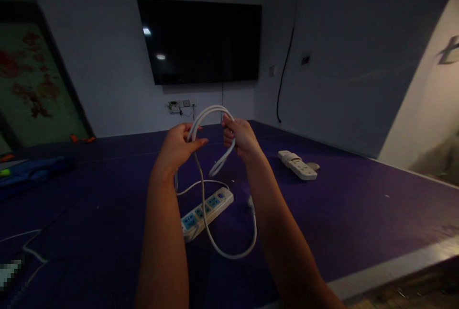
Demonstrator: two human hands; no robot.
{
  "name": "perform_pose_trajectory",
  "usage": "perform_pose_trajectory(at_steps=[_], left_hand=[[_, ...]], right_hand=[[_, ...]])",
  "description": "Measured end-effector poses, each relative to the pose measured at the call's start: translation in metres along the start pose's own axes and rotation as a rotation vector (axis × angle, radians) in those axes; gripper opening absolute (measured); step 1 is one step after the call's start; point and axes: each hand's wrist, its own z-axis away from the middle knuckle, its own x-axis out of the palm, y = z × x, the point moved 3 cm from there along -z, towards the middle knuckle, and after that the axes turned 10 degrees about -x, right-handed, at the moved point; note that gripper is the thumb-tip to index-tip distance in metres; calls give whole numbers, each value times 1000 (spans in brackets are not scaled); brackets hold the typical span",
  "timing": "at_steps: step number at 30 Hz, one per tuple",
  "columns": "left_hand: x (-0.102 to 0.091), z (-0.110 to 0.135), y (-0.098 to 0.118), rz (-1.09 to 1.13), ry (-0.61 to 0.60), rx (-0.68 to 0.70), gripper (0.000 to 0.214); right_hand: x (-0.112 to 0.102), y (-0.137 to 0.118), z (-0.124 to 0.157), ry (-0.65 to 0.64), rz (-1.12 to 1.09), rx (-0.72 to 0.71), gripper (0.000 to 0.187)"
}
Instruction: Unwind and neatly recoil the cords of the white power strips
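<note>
Both forearms reach forward; the left hand [178, 145] and right hand [239, 136] each pinch the white cable [211, 109], looped between them above the power strip [206, 207] on the purple floor [358, 204]. Keeping loops even would help.

No readable writing anywhere in this dim room.
The power strip [207, 208] below the hands and the second strip [297, 164] off to the right show sockets only, no legible marks.
</note>
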Motion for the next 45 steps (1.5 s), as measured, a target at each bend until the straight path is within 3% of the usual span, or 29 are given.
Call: perform_pose_trajectory(at_steps=[4,6,11,16,22,26,30,35,39,45], left_hand=[[5,-3,-9,-59,-133,-97,18],[8,-5,-10,1,-138,-133,14],[8,-12,-8,370,148,-138,13],[-12,-19,-12,656,335,-71,14],[-31,-21,-11,713,378,137,20],[-29,-22,-8,771,378,266,23],[-30,-25,-10,854,324,352,27],[-27,-23,-9,737,312,363,49],[-11,-16,-9,454,271,155,66],[22,-12,-18,93,-116,-105,45]], right_hand=[[-9,-9,-2,87,14,-114,38],[-12,-13,-2,109,45,-146,36],[-15,-17,0,115,93,-145,32],[-15,-12,4,3,173,-10,34],[4,5,10,-232,263,176,25],[25,22,13,-340,332,226,35],[36,33,12,-411,314,147,21],[27,28,4,-244,309,-34,25],[11,13,-1,-69,164,-141,29],[-11,-11,-1,28,-86,-165,30]])
